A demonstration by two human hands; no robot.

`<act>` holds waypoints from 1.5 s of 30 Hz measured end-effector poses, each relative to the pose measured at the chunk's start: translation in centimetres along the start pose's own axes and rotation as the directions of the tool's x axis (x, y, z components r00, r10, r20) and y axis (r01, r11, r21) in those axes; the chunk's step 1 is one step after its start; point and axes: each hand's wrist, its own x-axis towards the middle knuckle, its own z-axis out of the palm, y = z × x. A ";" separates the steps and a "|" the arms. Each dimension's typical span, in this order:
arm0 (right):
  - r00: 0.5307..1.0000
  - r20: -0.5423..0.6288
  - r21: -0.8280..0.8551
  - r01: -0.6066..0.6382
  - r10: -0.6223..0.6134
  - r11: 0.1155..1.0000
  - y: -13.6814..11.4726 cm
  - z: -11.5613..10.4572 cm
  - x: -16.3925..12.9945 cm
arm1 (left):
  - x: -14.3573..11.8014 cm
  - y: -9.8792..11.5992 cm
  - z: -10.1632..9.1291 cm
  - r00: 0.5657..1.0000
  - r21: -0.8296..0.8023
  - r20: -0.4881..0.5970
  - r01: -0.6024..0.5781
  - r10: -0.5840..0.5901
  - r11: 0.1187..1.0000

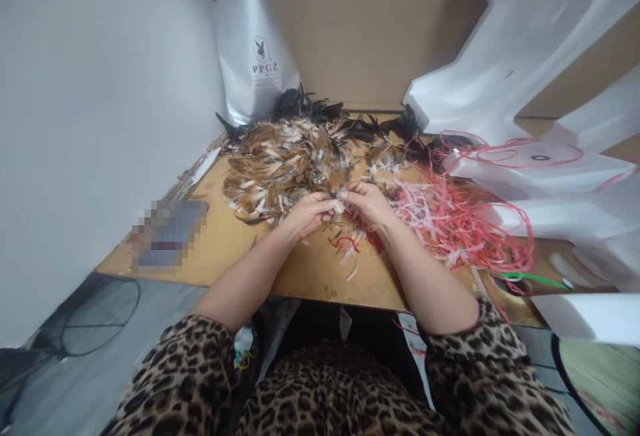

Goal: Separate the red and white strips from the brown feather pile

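Observation:
Both hands meet over the middle of the table, pinching a small brown feather bunch (338, 179) between them. My left hand (314, 213) is closed, thumb and forefinger on the pale lower end of the bunch. From the other side my right hand (367, 203) grips the same end with its fingertips. Just beyond my hands spreads a large heap of brown and white feathers (270, 163), with black feathers (310, 106) along its back. Close to my right hand lies a tangle of pink and red strings (450, 216).
The wooden table (240, 259) stands against a cardboard panel (350, 29). A silver bag (255, 56) leans at the back left. A pixelated rectangular thing (170, 236) lies at the left edge. White plastic sheets (480, 69) fill the right side. A green strip (535, 280) lies near the front right.

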 end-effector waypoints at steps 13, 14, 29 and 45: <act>0.991 -0.014 -0.462 0.114 -0.135 0.880 -0.6 0.1 -0.1 | 0.6 -0.5 -0.6 0.941 0.323 -0.160 -0.235 0.298 0.917; 0.992 -0.014 -0.457 0.107 -0.128 0.883 -0.6 0.1 -0.1 | 0.6 -0.5 -0.6 0.943 0.311 -0.161 -0.232 0.292 0.922; 1.000 0.026 -0.109 0.014 -0.011 0.994 -0.7 0.8 -0.5 | 0.2 0.0 -0.4 0.988 -0.001 -0.066 -0.141 0.140 0.990; 0.999 -0.001 -0.294 0.041 -0.043 0.955 -1.2 0.9 -0.7 | 0.4 0.4 -0.2 0.961 0.092 -0.150 -0.219 0.231 0.971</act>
